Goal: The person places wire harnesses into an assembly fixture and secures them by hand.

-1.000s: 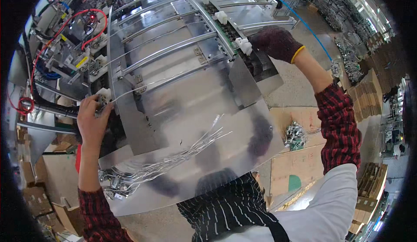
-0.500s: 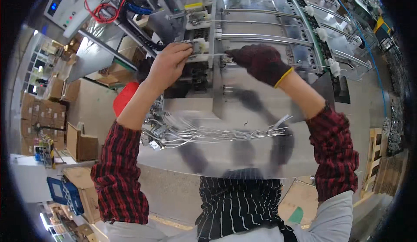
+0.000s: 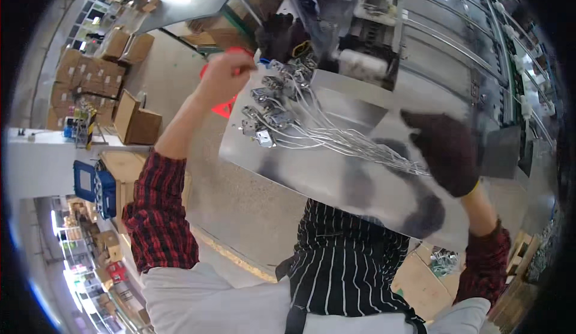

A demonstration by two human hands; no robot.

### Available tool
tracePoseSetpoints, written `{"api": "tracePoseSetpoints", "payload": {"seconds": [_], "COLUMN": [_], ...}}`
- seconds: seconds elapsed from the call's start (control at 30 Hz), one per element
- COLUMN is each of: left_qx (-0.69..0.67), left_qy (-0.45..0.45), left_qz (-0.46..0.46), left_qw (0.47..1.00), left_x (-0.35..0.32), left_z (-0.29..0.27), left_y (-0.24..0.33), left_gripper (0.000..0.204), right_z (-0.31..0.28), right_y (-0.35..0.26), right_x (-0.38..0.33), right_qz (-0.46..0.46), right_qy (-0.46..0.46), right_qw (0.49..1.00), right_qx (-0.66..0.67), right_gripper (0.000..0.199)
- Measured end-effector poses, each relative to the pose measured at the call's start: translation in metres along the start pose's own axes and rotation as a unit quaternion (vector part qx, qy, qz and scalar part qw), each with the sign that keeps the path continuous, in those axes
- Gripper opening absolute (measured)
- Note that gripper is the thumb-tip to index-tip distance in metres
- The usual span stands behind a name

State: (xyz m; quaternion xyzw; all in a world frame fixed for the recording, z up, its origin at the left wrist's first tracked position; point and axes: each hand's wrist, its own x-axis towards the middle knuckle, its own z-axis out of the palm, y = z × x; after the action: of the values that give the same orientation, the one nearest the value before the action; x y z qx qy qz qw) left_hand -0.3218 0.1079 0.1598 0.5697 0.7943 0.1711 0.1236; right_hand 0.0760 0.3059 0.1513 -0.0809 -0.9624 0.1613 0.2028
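Note:
My bare left hand [image 3: 223, 81] is held at the left end of the metal table, beside a pile of small metal parts [image 3: 273, 103]. Its fingers look curled but are smeared by motion, so whether they hold anything is unclear. Thin pale wires [image 3: 354, 144] run rightward from those parts across the shiny tabletop [image 3: 300, 175] in a loose bundle. My right hand [image 3: 447, 151], in a dark glove with a yellow cuff, hovers at the wires' right ends. Its fingers are stretched out, with nothing visible between them.
A machine with metal rails [image 3: 456, 40] stands beyond the table at the right. A dark glove-like item [image 3: 276, 37] lies behind the pile, near a red object [image 3: 223, 107]. Cardboard boxes [image 3: 84, 85] and an open blue case [image 3: 99, 187] are off to the left.
Both hands have left the machine, where they were at a thin wire. My left hand came down beside the metal parts, my right hand toward the wire ends. The view has turned left.

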Motion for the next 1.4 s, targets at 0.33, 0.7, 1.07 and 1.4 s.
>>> {"api": "tracePoseSetpoints", "payload": {"seconds": [0.33, 0.7, 1.07, 1.4], "left_qx": [0.257, 0.313, 0.203, 0.079], "left_qy": [-0.05, 0.353, 0.413, 0.079], "left_qz": [-0.037, -0.083, -0.067, 0.232], "left_qw": [0.964, 0.878, 0.885, 0.966], "left_x": [-0.002, -0.072, -0.087, -0.026], "left_z": [0.065, -0.127, -0.048, 0.015], "left_y": [0.03, -0.069, 0.057, 0.147], "left_gripper": [0.036, 0.032, 0.037, 0.046], "right_z": [0.135, 0.161, 0.042, -0.085], "right_y": [-0.082, -0.061, -0.106, -0.005], "right_x": [0.05, 0.058, 0.063, -0.037], "right_qz": [-0.037, 0.055, -0.042, -0.007], "right_qy": [0.012, 0.053, 0.099, -0.125], "right_qw": [0.991, 0.997, 0.984, 0.991], "right_qx": [0.128, 0.003, -0.145, -0.048], "right_gripper": [0.05, 0.038, 0.026, 0.036]}}
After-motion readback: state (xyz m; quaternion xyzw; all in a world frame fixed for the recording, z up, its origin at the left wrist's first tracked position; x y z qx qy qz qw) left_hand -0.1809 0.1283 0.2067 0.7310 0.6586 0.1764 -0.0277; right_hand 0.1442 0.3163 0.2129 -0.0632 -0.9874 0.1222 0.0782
